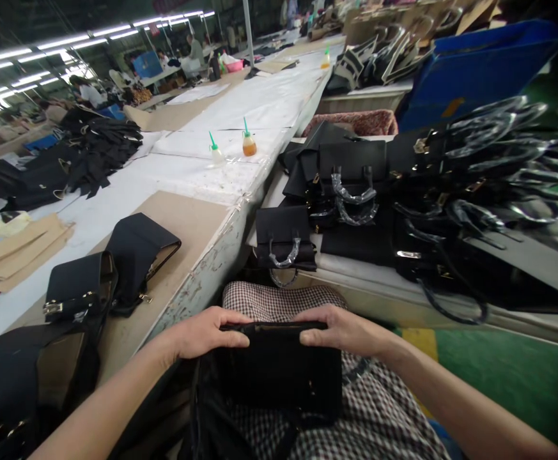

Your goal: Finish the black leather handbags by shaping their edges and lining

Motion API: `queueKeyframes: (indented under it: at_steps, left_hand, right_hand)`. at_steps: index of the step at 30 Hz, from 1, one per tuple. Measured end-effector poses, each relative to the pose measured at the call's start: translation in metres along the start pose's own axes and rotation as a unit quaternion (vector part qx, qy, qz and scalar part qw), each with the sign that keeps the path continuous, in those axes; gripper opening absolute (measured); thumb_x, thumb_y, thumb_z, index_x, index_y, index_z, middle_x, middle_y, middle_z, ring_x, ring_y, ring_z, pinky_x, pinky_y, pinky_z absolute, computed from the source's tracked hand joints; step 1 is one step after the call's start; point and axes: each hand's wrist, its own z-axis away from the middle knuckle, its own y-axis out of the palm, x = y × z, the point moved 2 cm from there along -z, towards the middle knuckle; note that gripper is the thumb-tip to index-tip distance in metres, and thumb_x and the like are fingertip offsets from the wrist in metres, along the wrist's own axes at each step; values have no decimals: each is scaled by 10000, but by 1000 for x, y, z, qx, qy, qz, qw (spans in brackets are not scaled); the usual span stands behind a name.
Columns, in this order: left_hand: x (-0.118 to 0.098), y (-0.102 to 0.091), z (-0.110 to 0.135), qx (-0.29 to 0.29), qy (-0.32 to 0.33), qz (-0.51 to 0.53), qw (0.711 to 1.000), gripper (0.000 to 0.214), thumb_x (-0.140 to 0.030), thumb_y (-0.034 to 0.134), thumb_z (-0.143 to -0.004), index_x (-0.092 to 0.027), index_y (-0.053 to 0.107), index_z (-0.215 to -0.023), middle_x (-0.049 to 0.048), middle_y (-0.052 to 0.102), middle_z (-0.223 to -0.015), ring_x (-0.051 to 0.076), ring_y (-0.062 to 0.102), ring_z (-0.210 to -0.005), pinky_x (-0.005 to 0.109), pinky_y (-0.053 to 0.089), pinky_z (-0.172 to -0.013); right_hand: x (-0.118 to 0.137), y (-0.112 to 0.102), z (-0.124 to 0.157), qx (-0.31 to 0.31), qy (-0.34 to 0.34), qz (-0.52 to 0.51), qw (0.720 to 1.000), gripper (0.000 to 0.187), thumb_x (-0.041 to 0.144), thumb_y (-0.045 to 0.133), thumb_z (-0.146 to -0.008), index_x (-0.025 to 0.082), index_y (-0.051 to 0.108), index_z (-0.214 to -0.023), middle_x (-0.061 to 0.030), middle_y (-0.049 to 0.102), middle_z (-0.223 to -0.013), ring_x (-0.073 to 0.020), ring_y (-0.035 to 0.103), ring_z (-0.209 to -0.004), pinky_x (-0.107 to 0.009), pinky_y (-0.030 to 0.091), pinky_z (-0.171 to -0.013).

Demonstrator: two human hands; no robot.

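Lower centre | we see left hand and right hand, grips clamped along top of black handbag | braced on lap, apparently for steadiness.

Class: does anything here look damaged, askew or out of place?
Paint is chipped along the table edge. Handbags lie heaped untidily on the bench. The left hand and right hand grip an intact-looking bag.

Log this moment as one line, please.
left hand: on bag top | right hand: on bag top | bag: on lap | bench: black pouches
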Motion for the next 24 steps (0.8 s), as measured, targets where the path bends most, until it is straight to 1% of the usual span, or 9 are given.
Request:
queueKeyframes:
  at_steps: [4,7,9,10,14,16,19,24]
  left_hand:
    - [1,-3,-1,-21,4,-37,999,344,-334,607,-886,-221,686,-1202,13,725,-1088,252,633,-1058,299,481,-899]
    - [3,-5,0,-39,13,-52,998,331,-323,618,-881,-234,688,-1192,0,721,-1107,232,633,-1057,278,465,-909]
    - [5,-6,0,-54,22,-60,996,348,-311,636,-869,-245,675,-1208,-10,718,-1118,212,635,-1038,258,457,-901]
    - [6,-6,1,-63,22,-67,995,342,-315,642,-864,-242,680,-1196,-11,724,-1094,204,642,-1006,247,462,-872]
    - [11,-5,1,-90,11,-106,990,261,-368,630,-867,-196,742,-1028,-6,740,-916,180,643,-842,216,456,-707]
    - [11,-4,2,-96,14,-125,987,250,-379,628,-869,-198,748,-993,-12,733,-893,168,634,-816,204,438,-682]
    - [9,-3,3,-101,25,-160,982,256,-394,609,-885,-207,748,-991,-22,722,-867,147,621,-780,192,411,-653]
    - [8,-1,2,-116,46,-243,962,307,-422,547,-925,-187,744,-941,-26,680,-765,109,557,-665,196,357,-589]
  right_hand:
    - [6,2,-19,-3,20,62,998,285,454,661,-834,218,737,-975,5,719,-848,-186,632,-746,-248,479,-647]
    - [8,7,-24,7,25,55,998,251,415,644,-849,212,740,-961,16,705,-793,-155,606,-673,-225,457,-595]
    - [8,9,-24,8,25,42,999,246,394,637,-853,209,738,-980,16,703,-792,-150,603,-669,-216,451,-584]
    - [8,9,-24,4,25,40,999,243,389,637,-853,206,739,-975,15,703,-795,-150,605,-674,-213,450,-584]
    - [6,11,-24,-12,30,32,999,244,397,634,-853,190,735,-933,12,697,-781,-147,605,-674,-202,441,-569]
    - [5,11,-24,-16,29,34,999,249,403,631,-855,187,733,-926,12,693,-771,-146,603,-671,-201,438,-565]
    - [5,11,-24,-19,22,42,999,245,398,624,-860,191,731,-936,9,698,-791,-154,609,-698,-206,445,-583]
    - [6,12,-22,-7,21,28,999,258,400,599,-879,202,727,-984,1,707,-844,-168,616,-734,-222,448,-608]
